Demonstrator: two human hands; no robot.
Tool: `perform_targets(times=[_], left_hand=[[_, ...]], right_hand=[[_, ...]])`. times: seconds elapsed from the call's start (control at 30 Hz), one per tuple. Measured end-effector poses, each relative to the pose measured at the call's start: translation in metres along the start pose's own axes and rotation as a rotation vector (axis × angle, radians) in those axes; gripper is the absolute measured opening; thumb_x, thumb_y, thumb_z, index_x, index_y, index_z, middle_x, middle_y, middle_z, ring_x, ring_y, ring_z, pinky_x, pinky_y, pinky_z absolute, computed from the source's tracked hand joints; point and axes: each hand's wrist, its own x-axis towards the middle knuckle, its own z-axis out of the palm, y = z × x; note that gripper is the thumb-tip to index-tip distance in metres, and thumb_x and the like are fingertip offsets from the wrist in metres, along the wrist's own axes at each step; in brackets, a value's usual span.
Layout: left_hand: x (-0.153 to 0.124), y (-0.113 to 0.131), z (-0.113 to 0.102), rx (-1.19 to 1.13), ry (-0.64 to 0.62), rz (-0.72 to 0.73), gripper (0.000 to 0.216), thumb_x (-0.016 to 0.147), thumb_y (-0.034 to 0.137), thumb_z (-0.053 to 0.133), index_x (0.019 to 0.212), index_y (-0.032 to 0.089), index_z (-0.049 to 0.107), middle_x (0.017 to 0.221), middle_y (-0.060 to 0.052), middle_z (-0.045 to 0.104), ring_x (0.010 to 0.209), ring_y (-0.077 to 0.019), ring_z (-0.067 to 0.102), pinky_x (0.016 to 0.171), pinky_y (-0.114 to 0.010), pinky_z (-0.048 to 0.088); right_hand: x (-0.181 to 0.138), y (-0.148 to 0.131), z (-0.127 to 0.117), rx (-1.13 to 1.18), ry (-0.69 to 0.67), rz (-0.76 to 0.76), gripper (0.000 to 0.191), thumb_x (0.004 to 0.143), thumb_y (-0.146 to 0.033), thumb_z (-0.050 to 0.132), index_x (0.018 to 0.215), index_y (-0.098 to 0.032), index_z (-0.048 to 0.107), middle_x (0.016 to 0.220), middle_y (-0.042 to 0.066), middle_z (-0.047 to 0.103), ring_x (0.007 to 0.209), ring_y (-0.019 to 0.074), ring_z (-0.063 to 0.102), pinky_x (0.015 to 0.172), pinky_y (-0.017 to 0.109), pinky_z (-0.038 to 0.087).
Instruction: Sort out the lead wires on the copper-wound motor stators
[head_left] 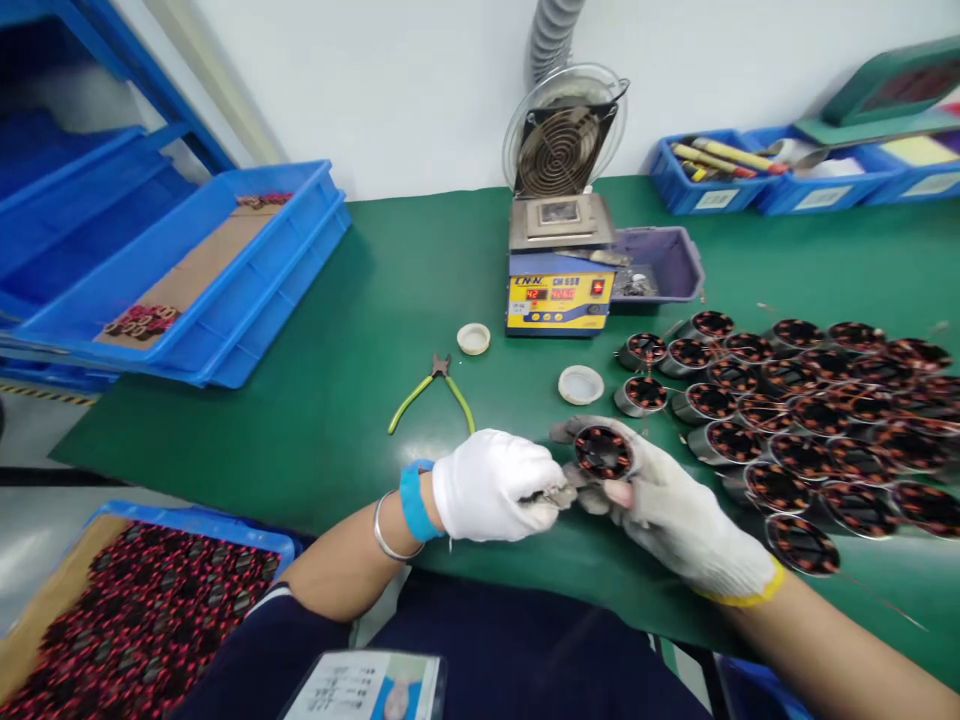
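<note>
My right hand (667, 500), in a pale knit glove with a yellow cuff, holds a motor stator (602, 452), a metal cylinder with copper windings inside. The stator's open end faces up, and one bare fingertip shows through the glove. Just left of it, my left hand (499, 485), in a white glove with soiled fingertips, is closed in a pinch. Whatever lies between those fingers is hidden. Beyond my left hand, cutting pliers (441, 372) with green handles lie spread apart. Two small white dishes (580, 384) (473, 339) sit farther back.
Many similar stators (799, 420) crowd the right side of the green table (315, 420). A solder pot (559, 300) with a fan (559, 150) stands at the back, beside a purple bin (686, 265). Blue trays (247, 350) are at left; another blue tray (281, 545) holds red-wired parts below.
</note>
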Motion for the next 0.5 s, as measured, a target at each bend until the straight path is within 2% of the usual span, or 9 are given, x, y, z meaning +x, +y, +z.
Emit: perform_targets(times=[0.07, 0.17, 0.27, 0.33, 0.43, 0.5], left_hand=[[0.0, 0.002, -0.001, 0.02, 0.022, 0.001, 0.015, 0.08, 0.023, 0.049, 0.071, 0.022, 0.061, 0.061, 0.0, 0.064, 0.056, -0.0144, 0.059, 0.055, -0.027, 0.041], [-0.002, 0.004, -0.002, 0.018, 0.07, 0.027, 0.012, 0.075, 0.017, 0.049, 0.068, 0.022, 0.058, 0.06, 0.001, 0.063, 0.054, -0.0132, 0.056, 0.054, -0.026, 0.04], [-0.003, 0.005, -0.002, -0.003, 0.12, 0.048, 0.012, 0.072, 0.015, 0.048, 0.068, 0.022, 0.056, 0.06, 0.002, 0.063, 0.053, -0.0121, 0.056, 0.054, -0.025, 0.039], [-0.003, 0.006, -0.003, 0.014, 0.149, 0.067, 0.013, 0.07, 0.013, 0.047, 0.067, 0.022, 0.055, 0.059, 0.003, 0.062, 0.052, -0.0116, 0.055, 0.053, -0.025, 0.038], [0.0, 0.011, -0.006, 0.096, 0.171, 0.095, 0.016, 0.069, 0.01, 0.044, 0.064, 0.022, 0.053, 0.056, 0.004, 0.058, 0.048, -0.0118, 0.051, 0.051, -0.027, 0.035], [0.001, 0.017, -0.009, 0.145, 0.153, 0.078, 0.019, 0.072, 0.009, 0.042, 0.062, 0.022, 0.051, 0.054, 0.004, 0.056, 0.047, -0.012, 0.05, 0.05, -0.027, 0.036]], right_hand=[[0.001, 0.002, 0.001, 0.016, 0.055, -0.031, 0.08, 0.059, -0.048, 0.087, 0.126, -0.024, 0.051, 0.102, 0.006, 0.064, 0.071, 0.0138, 0.062, 0.057, 0.026, 0.049], [0.003, 0.002, 0.001, -0.029, 0.092, -0.077, 0.085, 0.062, -0.048, 0.086, 0.131, -0.024, 0.044, 0.091, 0.0, 0.06, 0.059, 0.009, 0.054, 0.052, 0.025, 0.045], [0.005, 0.0, 0.002, -0.135, 0.055, -0.073, 0.07, 0.068, -0.052, 0.08, 0.12, -0.019, 0.047, 0.076, -0.004, 0.055, 0.053, 0.0083, 0.049, 0.05, 0.025, 0.042], [0.006, 0.0, 0.002, -0.225, 0.063, -0.016, 0.059, 0.07, -0.051, 0.077, 0.111, -0.018, 0.05, 0.073, -0.004, 0.055, 0.054, 0.0089, 0.05, 0.051, 0.026, 0.043], [0.005, -0.001, 0.003, -0.372, 0.12, 0.035, 0.051, 0.072, -0.041, 0.074, 0.112, -0.017, 0.052, 0.081, 0.0, 0.061, 0.062, 0.0101, 0.055, 0.058, 0.025, 0.048], [0.002, -0.003, 0.004, -0.431, 0.187, 0.011, 0.054, 0.072, -0.036, 0.074, 0.118, -0.019, 0.053, 0.088, 0.001, 0.064, 0.069, 0.0112, 0.059, 0.06, 0.025, 0.05]])
